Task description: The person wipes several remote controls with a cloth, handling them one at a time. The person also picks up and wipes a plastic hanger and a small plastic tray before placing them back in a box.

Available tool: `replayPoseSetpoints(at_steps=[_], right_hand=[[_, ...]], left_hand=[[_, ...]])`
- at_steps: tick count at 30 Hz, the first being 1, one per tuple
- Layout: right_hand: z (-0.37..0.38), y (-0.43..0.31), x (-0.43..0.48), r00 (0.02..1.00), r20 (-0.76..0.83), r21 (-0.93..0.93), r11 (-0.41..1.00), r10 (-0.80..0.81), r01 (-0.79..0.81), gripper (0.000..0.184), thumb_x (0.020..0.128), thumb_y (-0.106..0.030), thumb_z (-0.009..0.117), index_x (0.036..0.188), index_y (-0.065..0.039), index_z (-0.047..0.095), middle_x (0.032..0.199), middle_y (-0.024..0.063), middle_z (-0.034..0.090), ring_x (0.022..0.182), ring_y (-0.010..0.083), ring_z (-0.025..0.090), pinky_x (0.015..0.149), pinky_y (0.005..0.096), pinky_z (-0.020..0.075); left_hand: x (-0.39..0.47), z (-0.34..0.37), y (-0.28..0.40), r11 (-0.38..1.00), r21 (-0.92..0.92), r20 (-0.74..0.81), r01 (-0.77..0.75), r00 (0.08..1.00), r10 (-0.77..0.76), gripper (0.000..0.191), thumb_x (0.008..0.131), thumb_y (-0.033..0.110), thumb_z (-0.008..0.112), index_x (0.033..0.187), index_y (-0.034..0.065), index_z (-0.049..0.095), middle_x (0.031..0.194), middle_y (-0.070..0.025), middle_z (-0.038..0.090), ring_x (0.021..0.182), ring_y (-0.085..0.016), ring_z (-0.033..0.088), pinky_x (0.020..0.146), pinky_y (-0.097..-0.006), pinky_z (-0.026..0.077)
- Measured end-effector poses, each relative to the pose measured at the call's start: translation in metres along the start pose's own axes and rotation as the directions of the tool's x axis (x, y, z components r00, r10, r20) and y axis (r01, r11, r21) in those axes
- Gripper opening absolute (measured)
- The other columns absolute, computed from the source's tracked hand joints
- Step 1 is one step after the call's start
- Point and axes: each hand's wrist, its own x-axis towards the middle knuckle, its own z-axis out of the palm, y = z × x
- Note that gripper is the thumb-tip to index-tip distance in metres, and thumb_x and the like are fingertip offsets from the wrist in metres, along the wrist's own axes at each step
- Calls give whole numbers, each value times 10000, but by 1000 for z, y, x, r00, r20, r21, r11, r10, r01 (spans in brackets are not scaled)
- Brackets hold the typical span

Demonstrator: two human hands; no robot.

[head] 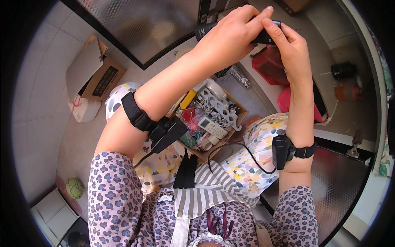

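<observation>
Up at the top, my left hand is closed around a black cylindrical container, which bears pale markings. My right hand grips the dark end on the right, its thumb and fingertips close to my left fingers. The middle of the container is hidden by my left hand, so I cannot tell whether it is one piece or two. Below my forearms a cardboard box stands between my knees. In it lie a white remote control, a grey plastic hanger strip, a yellow-handled tool and tangled small items.
A low cabinet with textured-glass doors stands open ahead. Inside are a red bag and a black jar. On the left are an open carton, a white plastic bag and a green ball.
</observation>
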Motion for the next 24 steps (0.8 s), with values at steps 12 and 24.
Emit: replayPoseSetpoints(at_steps=[12,24], right_hand=[[16,122,38,919,282,-507,856,274,-99,404,816,-423,711,916,-33,718,659,61,643,617,136,604,585,289,471],[45,270,2,863,313,-861,503,397,81,403,818,-447,614,973,-78,665,874,168,689,862,347,658,734,467,521]], left_hand=[[-25,-9,-58,781,616,250,102,915,-316,628,675,229,807,1250,107,584,1443,-164,382,1392,-401,242,1096,-498,310],[-20,-32,-48,902,420,149,105,972,-182,310,712,143,696,943,-50,620,1308,-290,480,1336,-464,317,1089,-501,308]])
